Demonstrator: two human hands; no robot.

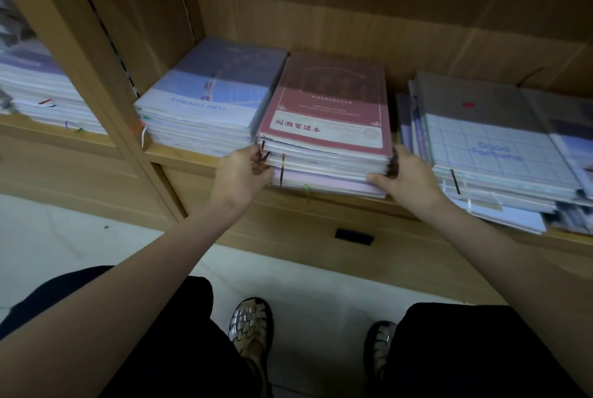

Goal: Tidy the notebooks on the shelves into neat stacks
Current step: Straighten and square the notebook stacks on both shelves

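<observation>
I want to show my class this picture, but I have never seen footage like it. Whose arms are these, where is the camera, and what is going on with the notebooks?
There is no machine here: a person wears a camera on the head, looking down at their own arms. The left hand and right hand grip the two near corners of the middle stack, topped by a red notebook. It lies on a wooden shelf between a blue-topped stack and a messier stack with a grid-patterned cover.

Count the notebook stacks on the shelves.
4: far-left stack past the divider, blue stack, red stack between both hands, messy right stack. More may lie off-frame.
</observation>
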